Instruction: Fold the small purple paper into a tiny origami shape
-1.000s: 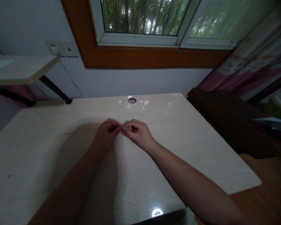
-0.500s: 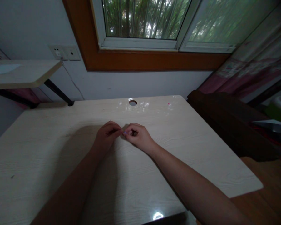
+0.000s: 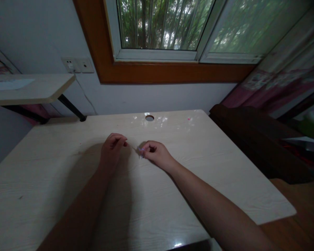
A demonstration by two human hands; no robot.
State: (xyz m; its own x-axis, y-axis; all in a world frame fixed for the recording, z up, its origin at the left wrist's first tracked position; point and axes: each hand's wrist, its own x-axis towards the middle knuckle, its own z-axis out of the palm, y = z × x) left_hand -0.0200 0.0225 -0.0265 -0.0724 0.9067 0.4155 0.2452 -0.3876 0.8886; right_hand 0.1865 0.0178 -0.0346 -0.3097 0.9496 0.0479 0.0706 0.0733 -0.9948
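Both my hands rest on a pale wooden desk (image 3: 204, 174) near its middle. My right hand (image 3: 155, 154) is closed in a pinch on a tiny pale purple thing (image 3: 140, 150) at its fingertips; what it is I cannot make out. My left hand (image 3: 112, 147) sits a short way to the left, fingers curled in a loose pinch, apart from the purple thing. Whether anything is in the left fingers does not show.
A round cable hole (image 3: 149, 118) lies at the desk's far edge below a window. A raised shelf (image 3: 28, 89) on black legs stands at the far left. A dark chair or sofa (image 3: 253, 136) stands at the right. A wall socket (image 3: 78, 65) carries a cable.
My hands were touching at the fingertips around the small purple thing; now the left hand has drawn away to the left and the right hand keeps the thing. The view has tilted slightly.
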